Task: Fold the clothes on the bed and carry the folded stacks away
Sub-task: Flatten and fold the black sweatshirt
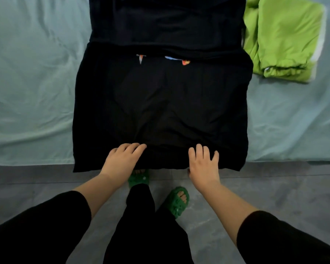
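Head view: bed (31,88), pale green sheet. Black garment (160,103) lies flat mid-bed, near hem hanging over the bed edge. Folded lime garment (286,39) sits at far right, just beside it. Left hand (120,161) and right hand (203,164) press flat on the near hem, fingers spread, gripping nothing. Looks soft, light, floppy; best pinched at the hem corners.

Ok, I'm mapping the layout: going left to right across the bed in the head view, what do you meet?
Bed sheet → black garment, with left hand then right hand resting on its near edge → green folded garment.
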The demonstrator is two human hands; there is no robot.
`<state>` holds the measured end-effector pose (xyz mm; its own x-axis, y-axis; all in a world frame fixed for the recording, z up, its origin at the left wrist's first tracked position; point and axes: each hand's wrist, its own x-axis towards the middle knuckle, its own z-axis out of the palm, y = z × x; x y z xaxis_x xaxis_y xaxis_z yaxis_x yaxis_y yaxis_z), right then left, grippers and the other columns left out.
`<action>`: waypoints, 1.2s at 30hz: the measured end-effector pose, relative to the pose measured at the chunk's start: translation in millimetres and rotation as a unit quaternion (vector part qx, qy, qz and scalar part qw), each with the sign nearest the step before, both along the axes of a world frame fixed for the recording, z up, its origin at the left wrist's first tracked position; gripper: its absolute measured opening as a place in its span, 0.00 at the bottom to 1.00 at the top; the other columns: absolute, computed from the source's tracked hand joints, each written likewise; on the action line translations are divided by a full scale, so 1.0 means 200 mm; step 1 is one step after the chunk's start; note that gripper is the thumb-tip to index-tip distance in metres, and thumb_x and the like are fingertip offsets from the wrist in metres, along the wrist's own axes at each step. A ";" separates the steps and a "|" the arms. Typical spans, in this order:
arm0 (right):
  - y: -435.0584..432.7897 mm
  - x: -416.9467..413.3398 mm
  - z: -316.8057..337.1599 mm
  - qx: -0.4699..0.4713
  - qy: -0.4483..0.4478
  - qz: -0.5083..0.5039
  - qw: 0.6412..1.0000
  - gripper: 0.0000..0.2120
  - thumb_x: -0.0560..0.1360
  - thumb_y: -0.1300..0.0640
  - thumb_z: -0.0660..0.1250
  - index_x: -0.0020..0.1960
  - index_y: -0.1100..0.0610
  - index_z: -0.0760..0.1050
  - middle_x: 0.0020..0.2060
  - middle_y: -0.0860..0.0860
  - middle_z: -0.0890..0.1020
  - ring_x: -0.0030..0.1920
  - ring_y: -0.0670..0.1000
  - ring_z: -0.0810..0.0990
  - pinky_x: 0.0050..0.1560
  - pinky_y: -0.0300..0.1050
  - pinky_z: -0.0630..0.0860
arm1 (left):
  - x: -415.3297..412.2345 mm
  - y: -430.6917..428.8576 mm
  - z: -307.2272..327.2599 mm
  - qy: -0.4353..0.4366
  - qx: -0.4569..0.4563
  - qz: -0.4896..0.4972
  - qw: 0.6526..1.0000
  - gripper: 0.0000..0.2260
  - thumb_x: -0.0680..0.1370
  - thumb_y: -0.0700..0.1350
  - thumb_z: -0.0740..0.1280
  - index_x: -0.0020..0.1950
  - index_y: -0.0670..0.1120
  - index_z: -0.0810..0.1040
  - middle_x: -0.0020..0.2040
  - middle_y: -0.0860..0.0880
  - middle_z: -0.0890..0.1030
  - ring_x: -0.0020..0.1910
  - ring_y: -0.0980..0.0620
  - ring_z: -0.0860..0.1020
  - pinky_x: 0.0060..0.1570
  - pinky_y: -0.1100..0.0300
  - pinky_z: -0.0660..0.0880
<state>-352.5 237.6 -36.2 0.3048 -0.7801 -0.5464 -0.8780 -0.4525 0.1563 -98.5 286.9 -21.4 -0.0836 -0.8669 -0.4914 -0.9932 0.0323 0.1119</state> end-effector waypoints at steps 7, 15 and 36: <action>0.00 -0.05 0.04 -0.052 -0.118 -0.031 0.991 0.14 0.75 0.62 0.64 0.61 0.60 0.74 0.59 0.57 0.77 0.60 0.59 0.75 0.65 0.63 0.69 | -0.12 0.02 0.00 -0.049 -0.009 0.019 0.999 0.30 0.72 0.65 0.67 0.69 0.51 0.67 0.71 0.46 0.68 0.68 0.41 0.67 0.60 0.44 0.71; -0.12 -0.21 0.10 -0.020 -0.125 -0.005 0.992 0.16 0.75 0.63 0.63 0.63 0.54 0.72 0.56 0.50 0.76 0.57 0.53 0.74 0.55 0.47 0.70 | -0.09 0.02 0.03 -0.037 -0.021 0.035 0.999 0.29 0.76 0.39 0.66 0.75 0.50 0.60 0.73 0.47 0.65 0.70 0.44 0.66 0.59 0.50 0.73; -0.28 -0.53 0.28 -0.103 -0.182 -0.039 0.977 0.15 0.69 0.69 0.67 0.52 0.57 0.83 0.59 0.52 0.82 0.64 0.57 0.75 0.66 0.56 0.63 | 0.40 0.06 0.34 -0.054 -0.066 0.078 0.993 0.13 0.66 0.28 0.70 0.47 0.39 0.81 0.40 0.39 0.79 0.38 0.37 0.78 0.32 0.49 0.72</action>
<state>-458.6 180.7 19.5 0.3838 -0.8912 -0.2420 -0.9234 -0.3729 -0.0913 -19.5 299.8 45.7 0.1043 -0.9225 -0.3717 -0.9932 -0.1157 0.0085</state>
